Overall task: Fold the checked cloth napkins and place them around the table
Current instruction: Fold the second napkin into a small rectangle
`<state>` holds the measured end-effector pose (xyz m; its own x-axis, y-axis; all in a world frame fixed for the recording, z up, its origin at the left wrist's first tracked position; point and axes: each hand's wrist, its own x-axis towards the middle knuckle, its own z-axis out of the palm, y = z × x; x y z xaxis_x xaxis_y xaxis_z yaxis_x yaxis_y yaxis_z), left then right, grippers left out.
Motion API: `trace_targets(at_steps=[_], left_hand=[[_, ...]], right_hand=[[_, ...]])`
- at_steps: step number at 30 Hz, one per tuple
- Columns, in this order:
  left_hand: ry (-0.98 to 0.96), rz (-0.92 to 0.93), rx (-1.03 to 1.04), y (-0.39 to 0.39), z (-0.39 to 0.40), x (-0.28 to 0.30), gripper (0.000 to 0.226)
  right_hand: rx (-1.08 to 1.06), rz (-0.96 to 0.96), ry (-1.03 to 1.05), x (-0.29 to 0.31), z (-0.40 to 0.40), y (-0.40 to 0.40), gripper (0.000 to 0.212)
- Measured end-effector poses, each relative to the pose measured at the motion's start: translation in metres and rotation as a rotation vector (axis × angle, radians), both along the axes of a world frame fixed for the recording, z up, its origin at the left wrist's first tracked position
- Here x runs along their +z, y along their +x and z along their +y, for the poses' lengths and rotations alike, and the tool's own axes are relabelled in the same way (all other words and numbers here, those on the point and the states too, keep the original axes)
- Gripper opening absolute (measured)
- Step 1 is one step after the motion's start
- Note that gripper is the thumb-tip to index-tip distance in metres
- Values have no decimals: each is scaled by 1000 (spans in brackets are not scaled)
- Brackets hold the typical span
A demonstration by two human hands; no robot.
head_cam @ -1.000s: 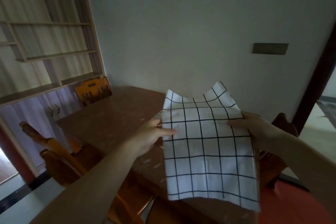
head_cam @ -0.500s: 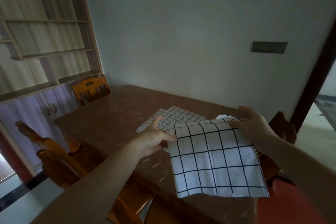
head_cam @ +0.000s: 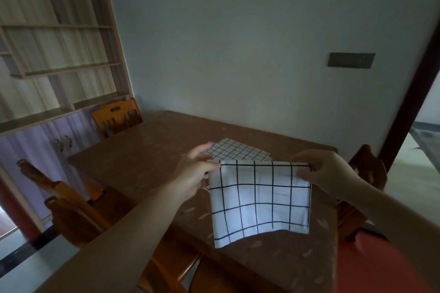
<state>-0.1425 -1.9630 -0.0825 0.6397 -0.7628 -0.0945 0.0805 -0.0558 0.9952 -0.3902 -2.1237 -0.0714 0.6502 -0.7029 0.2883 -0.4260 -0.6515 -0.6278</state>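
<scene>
both hands held a folded checked napkin (head_cam: 259,200) above the table's (head_cam: 142,162) near right side: left hand (head_cam: 194,175) and right hand (head_cam: 329,173) each pinched a top corner. another napkin (head_cam: 235,151) lay beyond.

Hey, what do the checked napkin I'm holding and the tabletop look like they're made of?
The checked napkin looks like thin woven cloth, matte white with black grid lines; it droops and curls at the free edge below both hands' grip. The tabletop looks like polished reddish-brown stone or laminate, with pale flecks and a faint sheen; which one I cannot tell.
</scene>
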Motion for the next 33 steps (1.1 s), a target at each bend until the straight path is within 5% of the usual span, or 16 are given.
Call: trace_targets(at_steps=[7, 11, 16, 22, 26, 31, 33], left_hand=[[150, -604, -280, 4, 11, 6, 61], [183, -817, -183, 3, 11, -1, 57], [125, -790, 67, -1, 7, -4, 44], [142, -876, 29, -3, 8, 3, 13], [97, -705, -36, -8, 10, 13, 9], [-23, -448, -130, -23, 5, 26, 5], [-44, -440, -164, -33, 0, 30, 6]], right_hand=[[-77, -58, -101, 4, 4, -1, 23], [-83, -20, -130, 5, 5, -2, 21], [-110, -37, -146, 5, 9, 1, 18], [-116, -28, -189, 4, 11, -3, 17], [-145, -25, -177, 5, 11, -9, 19], [-149, 382, -102, 5, 12, -15, 14], [-19, 467, -98, 4, 21, -7, 28]])
